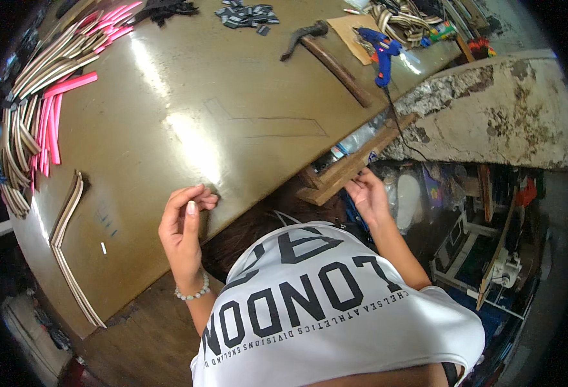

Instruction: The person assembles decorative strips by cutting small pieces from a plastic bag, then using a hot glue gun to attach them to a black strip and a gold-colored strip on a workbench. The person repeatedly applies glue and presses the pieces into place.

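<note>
The left hand [184, 219], its wrist circled by a pale beaded bracelet [195, 295], is loosely curled at the near edge of the glossy brown tabletop [122, 174], with nothing visible in it. The right hand [369, 193] has its fingers bent at the outer side of a brown wooden drawer front [356, 165]; whether they grip it, I cannot tell. The drawer stands partly out from under the tabletop, with clear plastic [360, 139] inside. Farther out, a blue glue gun [384, 55] lies near the tabletop's right edge, beside a hammer with a brown wooden handle [337, 71]. Small dark grey pieces [248, 15] are heaped at the far side. Bent cream-and-brown strips [63, 255] lie at left, near bright pink strips [53, 126].
</note>
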{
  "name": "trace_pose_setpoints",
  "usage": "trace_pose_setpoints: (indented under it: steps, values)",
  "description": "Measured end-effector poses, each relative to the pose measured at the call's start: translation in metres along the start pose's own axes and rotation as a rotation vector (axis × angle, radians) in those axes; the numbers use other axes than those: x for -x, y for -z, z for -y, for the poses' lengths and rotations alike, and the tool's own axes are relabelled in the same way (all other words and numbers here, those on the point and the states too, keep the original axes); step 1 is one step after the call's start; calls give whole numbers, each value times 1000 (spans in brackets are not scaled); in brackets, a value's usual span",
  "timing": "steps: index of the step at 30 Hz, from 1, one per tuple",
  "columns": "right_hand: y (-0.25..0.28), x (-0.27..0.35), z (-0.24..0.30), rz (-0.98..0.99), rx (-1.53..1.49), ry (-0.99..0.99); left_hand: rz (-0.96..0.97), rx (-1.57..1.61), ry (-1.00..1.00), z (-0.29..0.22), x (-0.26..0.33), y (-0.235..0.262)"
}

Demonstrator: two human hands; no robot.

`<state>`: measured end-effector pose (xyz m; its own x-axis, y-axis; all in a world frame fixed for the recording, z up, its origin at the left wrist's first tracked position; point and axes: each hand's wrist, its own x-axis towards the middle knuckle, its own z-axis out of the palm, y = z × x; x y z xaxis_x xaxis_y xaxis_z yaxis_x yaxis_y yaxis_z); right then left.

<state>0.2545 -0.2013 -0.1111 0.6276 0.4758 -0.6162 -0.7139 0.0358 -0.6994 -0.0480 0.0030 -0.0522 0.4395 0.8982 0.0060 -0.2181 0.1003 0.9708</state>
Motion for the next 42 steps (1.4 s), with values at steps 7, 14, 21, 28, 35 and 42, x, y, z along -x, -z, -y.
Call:
trace_pose_setpoints:
  steps: [7,14,21,28,35,42]
  values:
    - [-51,-18,35,197,-105,-158,63,19,33,-6,-4,-2]
    - [-78,-48,29,395,-70,-137,3,38,38,-10,0,-1]
    - [-113,20,86,711,1502,-84,-42,94,32,-2,-1,0]
    - [-217,107,130,2823,69,290,-51,196,110,-2,-3,3]
    - [-270,116,124,2816,0,285,-138,486,190,-7,-5,8]
    - [-304,81,150,2606,-47,335,-176,772,378,-13,-8,13]
